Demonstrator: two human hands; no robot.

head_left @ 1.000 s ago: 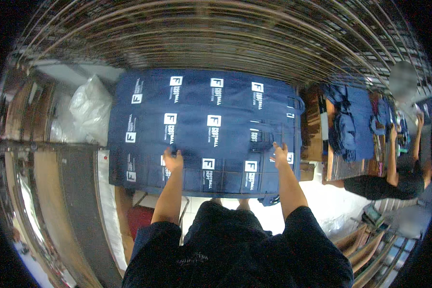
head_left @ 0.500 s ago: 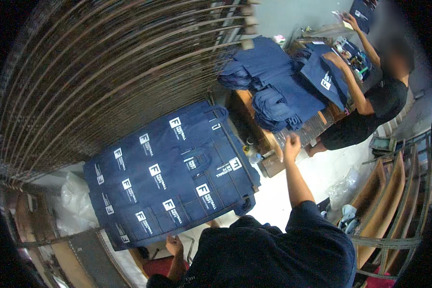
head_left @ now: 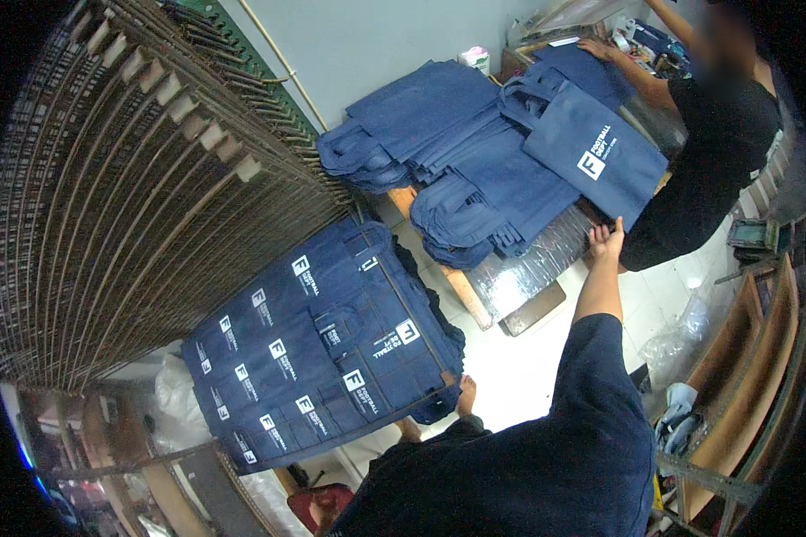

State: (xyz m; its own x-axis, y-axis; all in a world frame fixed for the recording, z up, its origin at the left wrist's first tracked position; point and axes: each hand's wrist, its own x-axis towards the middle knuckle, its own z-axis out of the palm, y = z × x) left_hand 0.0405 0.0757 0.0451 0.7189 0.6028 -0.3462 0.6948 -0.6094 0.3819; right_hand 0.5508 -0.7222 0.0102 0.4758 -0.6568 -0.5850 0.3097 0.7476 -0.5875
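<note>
Pinching, as best the blur shows, the near corner of a navy fabric tote bag [head_left: 621, 166] over stacked navy bags [head_left: 430, 107] on a plastic-covered worktop [head_left: 535, 268], the right hand [head_left: 607, 240] should spare its white print [head_left: 591, 164]; left hand unseen.

This looks like a bag-printing workshop; tall, layered brown wire racks [head_left: 125, 224] fill the left; navy cloth bags with white prints [head_left: 300, 304] lie in rows nearby; plain navy cloth bags [head_left: 421, 107] pile on a plastic-covered wooden table [head_left: 542, 259] at far right, beside a black-clad co-worker [head_left: 712, 161].
</note>
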